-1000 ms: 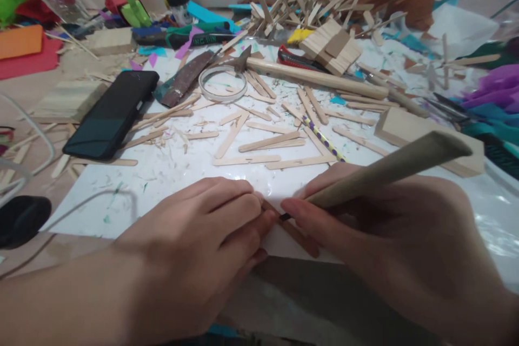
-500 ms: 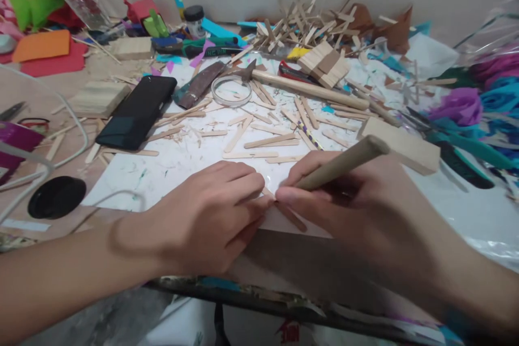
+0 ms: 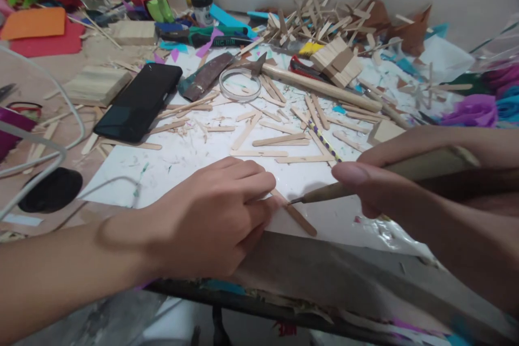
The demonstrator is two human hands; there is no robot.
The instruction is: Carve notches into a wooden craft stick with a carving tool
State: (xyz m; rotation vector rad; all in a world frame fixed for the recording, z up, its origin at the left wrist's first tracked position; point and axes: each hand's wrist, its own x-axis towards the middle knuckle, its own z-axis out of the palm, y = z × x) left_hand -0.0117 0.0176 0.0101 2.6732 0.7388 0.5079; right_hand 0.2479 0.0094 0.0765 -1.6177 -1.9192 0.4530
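Left hand (image 3: 221, 213), lower centre of the frame: back of the hand uppermost, fingers curled in and closed on a flat craft stick (image 3: 302, 219); forearm entering from the lower left edge, wrist nearly straight; thumb and undersides of the fingers concealed. Craft stick, just below centre: slanting down to the right on a white sheet (image 3: 130, 173), rounded lower end exposed, upper part covered by the fingers. Right hand (image 3: 438, 227), right side: turned on its side, thumb extended along a wooden-handled tool (image 3: 324, 193), grip closed round the handle; remaining fingers mostly out of sight, wrist cut off by the right edge. Tool: nearly level, thin dark tip at the craft stick beside the left fingertips; whether the tip touches or bites the wood is too small to tell. Beyond, mid-frame: loose sticks (image 3: 279, 140), scattered. Left of centre: black phone (image 3: 140, 101). Upper centre: pale ring (image 3: 240, 99), hammer (image 3: 320, 86) with its head by the ring. Right: wood block (image 3: 385, 132), largely masked by the right hand. Upper right of centre: heaped stick pieces (image 3: 320, 16), individually indistinct. Right edge: purple crumpled paper (image 3: 470, 111), blurred. All on one desk (image 3: 87, 167), its near edge in shadow.
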